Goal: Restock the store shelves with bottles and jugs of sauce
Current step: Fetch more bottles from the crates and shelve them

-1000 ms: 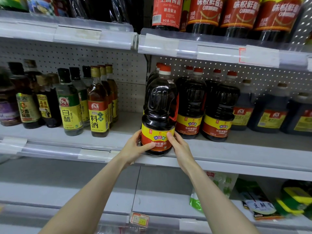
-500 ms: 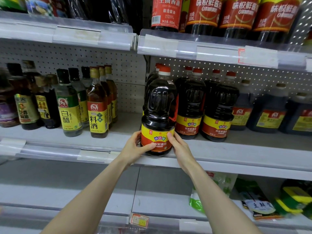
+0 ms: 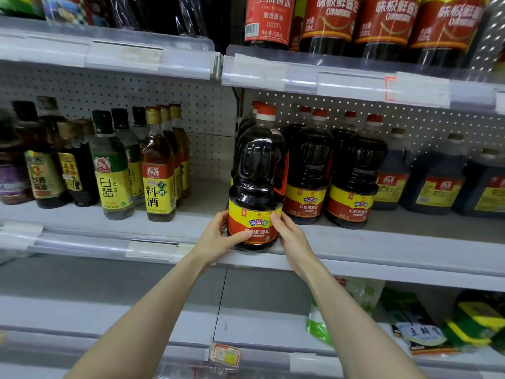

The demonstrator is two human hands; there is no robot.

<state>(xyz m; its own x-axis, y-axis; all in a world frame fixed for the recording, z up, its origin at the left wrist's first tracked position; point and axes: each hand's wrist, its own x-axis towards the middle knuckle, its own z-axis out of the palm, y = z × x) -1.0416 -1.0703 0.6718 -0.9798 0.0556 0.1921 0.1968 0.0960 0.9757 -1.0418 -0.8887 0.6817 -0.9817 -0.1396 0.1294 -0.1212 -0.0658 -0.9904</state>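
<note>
In the head view, a large jug of dark soy sauce [image 3: 257,170] is seen at the front edge of the middle shelf [image 3: 382,242], at the left end of the right-hand bay. It is held upright, its long axis vertical, with the red-and-white cap pointing up and the yellow-and-red label turned towards the camera; its base appears to rest on the shelf lip. The jug is gripped low, at the label, from both sides. The left hand [image 3: 218,236] is curled round the left side, its thumb laid across the front of the label and the other fingers [image 3: 222,218] wrapped towards the back. The right hand [image 3: 292,236] is pressed to the right side, the thumb set on the label; its remaining fingers are hidden behind the jug, so their spread cannot be told. More caps of the same kind are seen just behind the jug, and two matching jugs [image 3: 308,170] stand just beside it on the right. Well apart to the left, a white vinegar bottle [image 3: 112,170] and a cooking wine bottle [image 3: 158,170] are lined up upright. Red-labelled bottles [image 3: 328,17] are ranged on the upper shelf [image 3: 300,75], and green packets [image 3: 420,332] are laid on the shelf below.
</note>
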